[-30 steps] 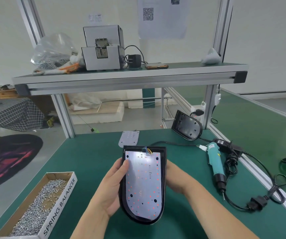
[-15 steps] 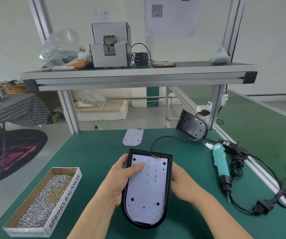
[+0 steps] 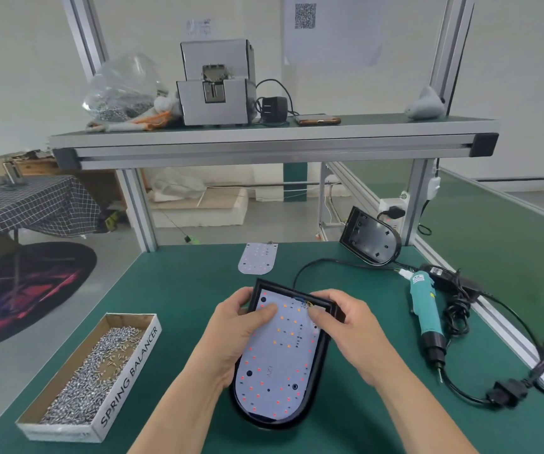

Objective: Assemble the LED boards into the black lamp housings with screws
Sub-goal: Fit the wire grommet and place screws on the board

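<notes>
Probably light, stiff, fragile: LED board (image 3: 277, 358) in black lamp housing (image 3: 322, 365), near front edge of surface (image 3: 182, 290). Fingers of left hand (image 3: 231, 335) clamped on housing rim, of right hand (image 3: 349, 326) on wired corner. Best gripped at rim.

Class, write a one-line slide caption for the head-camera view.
Left hand and right hand hold a black lamp housing with an LED board inside; screw box lies left, electric screwdriver right.

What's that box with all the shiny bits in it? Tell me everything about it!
The box is a long, shallow, open cardboard tray, brown inside and white outside, with SPRING BALANCER printed on its side. A heap of small silvery screws partly fills it. It lies flat near the left edge of the green table.
</notes>
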Action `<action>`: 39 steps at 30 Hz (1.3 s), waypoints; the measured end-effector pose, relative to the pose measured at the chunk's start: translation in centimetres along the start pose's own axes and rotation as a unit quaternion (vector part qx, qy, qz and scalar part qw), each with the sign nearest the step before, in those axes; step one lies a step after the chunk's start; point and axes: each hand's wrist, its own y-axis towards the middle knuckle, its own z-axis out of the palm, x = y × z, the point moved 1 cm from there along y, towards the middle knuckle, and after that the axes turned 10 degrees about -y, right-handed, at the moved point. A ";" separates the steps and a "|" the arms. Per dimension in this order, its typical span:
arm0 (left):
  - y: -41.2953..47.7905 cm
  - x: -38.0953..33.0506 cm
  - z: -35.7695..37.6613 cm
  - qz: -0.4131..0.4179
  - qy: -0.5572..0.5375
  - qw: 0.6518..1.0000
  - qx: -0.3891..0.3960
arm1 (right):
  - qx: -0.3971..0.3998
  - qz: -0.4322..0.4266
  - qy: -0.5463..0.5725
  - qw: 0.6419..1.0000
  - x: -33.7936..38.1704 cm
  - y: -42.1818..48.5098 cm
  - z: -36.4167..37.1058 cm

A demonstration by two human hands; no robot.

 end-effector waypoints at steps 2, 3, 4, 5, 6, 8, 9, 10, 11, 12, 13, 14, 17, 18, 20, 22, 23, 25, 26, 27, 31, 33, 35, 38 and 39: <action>0.0 0.0 0.0 0.008 0.018 1.000 -0.007 | 0.011 0.004 0.015 1.000 -0.2 -0.2 0.1; 0.1 0.1 0.0 0.012 0.025 1.000 -0.011 | 0.007 0.007 0.015 1.000 -0.3 -0.2 0.2; 0.1 0.1 0.1 0.015 0.028 0.999 -0.013 | -0.008 0.004 0.006 1.000 -0.5 -0.2 0.4; 0.2 0.1 0.1 0.019 0.031 0.999 -0.013 | -0.027 0.001 -0.013 1.000 -0.3 -0.3 0.6; 0.3 0.1 0.1 0.023 0.037 0.999 -0.011 | -0.045 -0.008 -0.036 0.998 -0.4 -0.3 0.8; 0.3 0.1 0.0 0.031 0.045 0.998 0.004 | -0.059 -0.035 -0.094 0.993 -0.6 -0.2 1.0; 0.3 0.0 -0.2 0.032 0.042 0.998 0.016 | -0.043 -0.046 -0.113 0.992 -0.7 -0.1 0.8; 0.3 -0.1 -0.5 0.029 0.036 0.998 0.032 | -0.005 -0.050 -0.092 0.994 -0.9 0.2 0.3; 0.4 -0.3 -0.8 0.028 0.032 0.998 0.048 | 0.049 -0.040 -0.032 0.997 -0.9 0.3 -0.4; 0.4 -0.4 -1.2 0.029 0.029 0.997 0.061 | 0.090 -0.013 0.065 0.994 -1.1 0.6 -1.2; 0.4 -0.6 -1.5 0.031 0.022 0.997 0.072 | 0.118 0.020 0.178 0.977 -1.2 1.0 -1.8; 0.5 -0.7 -1.6 0.028 0.008 0.996 0.082 | 0.123 0.039 0.230 0.965 -1.4 1.4 -2.3; 0.6 -0.8 -1.4 0.008 -0.031 0.991 0.129 | 0.171 0.026 0.126 0.977 -1.7 1.5 -0.7; 0.7 -0.9 -1.3 0.004 -0.038 0.989 0.143 | 0.202 0.017 0.078 0.976 -1.5 1.1 0.3; 1.0 -1.3 -1.4 0.004 -0.054 0.987 0.154 | 0.224 0.002 0.050 0.973 -1.7 0.6 1.7; 1.3 -1.9 -2.2 0.009 -0.082 0.987 0.136 | 0.188 -0.008 0.052 0.981 -1.2 0.3 1.3; 1.5 -2.0 -2.7 0.014 -0.097 0.988 0.116 | 0.168 -0.011 0.056 0.984 -1.0 0.2 1.0; 1.9 -1.9 -3.6 0.028 -0.116 0.990 0.081 | 0.151 -0.016 0.071 0.986 -1.2 -0.2 0.3; 2.0 -1.6 -3.8 0.033 -0.118 0.990 0.074 | 0.150 -0.025 0.070 0.986 -1.1 -0.4 0.2; 2.0 -1.3 -3.9 0.036 -0.119 0.990 0.072 | 0.151 -0.027 0.061 0.986 -1.0 -0.5 0.3; 2.5 -0.5 -3.6 0.028 -0.107 0.991 0.081 | 0.086 -0.014 0.048 0.995 -0.6 -0.4 0.6; 2.7 -0.5 -3.7 0.016 -0.105 0.990 0.094 | 0.063 -0.014 0.025 0.998 -0.5 -0.2 0.3; 2.7 -1.1 -3.8 -0.001 -0.088 0.991 0.105 | 0.054 -0.039 -0.028 0.997 0.2 -0.1 0.0; 2.2 -3.0 -3.7 0.018 0.002 0.995 0.098 | 0.034 -0.082 -0.073 0.993 1.7 0.2 -0.1; 1.9 -3.9 -3.4 0.047 0.036 0.995 0.083 | 0.025 -0.096 -0.090 0.991 2.3 0.4 -0.1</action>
